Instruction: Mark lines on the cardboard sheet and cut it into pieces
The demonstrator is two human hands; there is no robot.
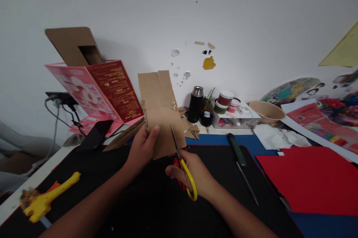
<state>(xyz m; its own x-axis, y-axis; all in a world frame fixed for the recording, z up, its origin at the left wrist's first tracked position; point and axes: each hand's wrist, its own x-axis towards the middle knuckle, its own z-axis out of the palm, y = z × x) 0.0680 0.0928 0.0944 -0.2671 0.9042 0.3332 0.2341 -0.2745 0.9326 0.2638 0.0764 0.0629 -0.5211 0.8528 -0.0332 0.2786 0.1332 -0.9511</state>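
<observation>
My left hand (144, 145) pinches the lower left edge of a flat piece of brown cardboard (159, 107), with the thumb on its near face. Printed digits run along the cardboard's left side, and a notch shows in its top edge. My right hand (192, 173) grips scissors (186, 171) with one yellow and one red handle. One scissor blade lies in front of the cardboard near its lower right edge; the other is hidden behind it. Both hands are above the black mat (151, 204).
A knife-like tool with a green handle (236, 150) lies right of my hands, near red paper (316, 178). A yellow tool (50, 199) is at left. Behind stand a pink box (95, 92), a black flask (195, 104), paint jars (225, 99) and a bowl (267, 111).
</observation>
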